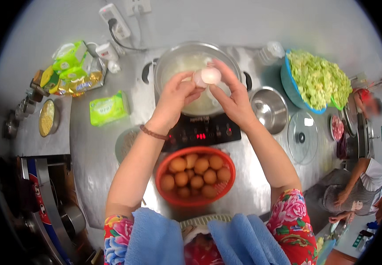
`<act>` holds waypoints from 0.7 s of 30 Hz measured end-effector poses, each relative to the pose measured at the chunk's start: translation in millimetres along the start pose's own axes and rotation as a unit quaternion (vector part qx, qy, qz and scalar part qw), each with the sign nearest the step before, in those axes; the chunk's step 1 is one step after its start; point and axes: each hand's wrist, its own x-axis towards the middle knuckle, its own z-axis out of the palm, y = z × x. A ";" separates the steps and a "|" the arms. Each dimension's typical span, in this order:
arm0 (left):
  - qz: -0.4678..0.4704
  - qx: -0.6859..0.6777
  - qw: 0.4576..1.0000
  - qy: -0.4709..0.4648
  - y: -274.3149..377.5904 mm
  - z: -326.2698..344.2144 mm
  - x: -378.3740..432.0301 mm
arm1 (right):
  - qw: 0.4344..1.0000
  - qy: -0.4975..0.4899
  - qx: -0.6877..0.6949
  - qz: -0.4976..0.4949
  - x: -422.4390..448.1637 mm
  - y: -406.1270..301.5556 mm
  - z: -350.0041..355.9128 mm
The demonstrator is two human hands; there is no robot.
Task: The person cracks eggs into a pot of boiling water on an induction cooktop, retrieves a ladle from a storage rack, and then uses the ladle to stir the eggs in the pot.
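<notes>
Above a wide metal pot (167, 56) of pale cloudy liquid, both hands are raised close together around an eggshell (210, 77), which looks split or opened, with a pale inside facing up. My left hand (179, 91) grips its left part between thumb and fingers. My right hand (229, 89) has its thumb and fingers at the right part. The pot stands on a black induction cooker (201, 132) with a lit red display. Nearer my body, a red plastic basket (164, 196) holds several brown eggs (196, 182).
To the right are a steel bowl (269, 111), a glass lid (302, 137) and a blue basin (290, 86) of chopped greens. A green tissue pack (108, 109) lies left, beside a partly hidden bowl (119, 144). Two other people work at far right.
</notes>
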 end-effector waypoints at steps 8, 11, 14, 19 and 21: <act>-0.016 -0.109 0.991 -0.076 -29.7 31.1 -77.8 | 0.978 -0.066 -0.196 -0.009 -82.5 -38.6 -5.9; -0.058 -0.090 0.991 -0.079 -36.6 38.7 -104.7 | 0.991 -0.008 -0.120 0.065 -115.4 -39.0 -9.0; 0.088 0.157 0.984 0.013 -51.6 21.6 -131.4 | 0.982 0.138 -0.058 0.117 -163.4 -3.6 -26.8; 0.147 0.236 0.949 0.151 -102.3 -10.3 -166.0 | 0.920 0.163 -0.260 0.246 -258.1 71.3 -53.6; 0.149 0.259 0.938 0.173 -106.1 -18.5 -176.6 | 0.916 0.121 -0.281 0.259 -268.1 72.9 -53.2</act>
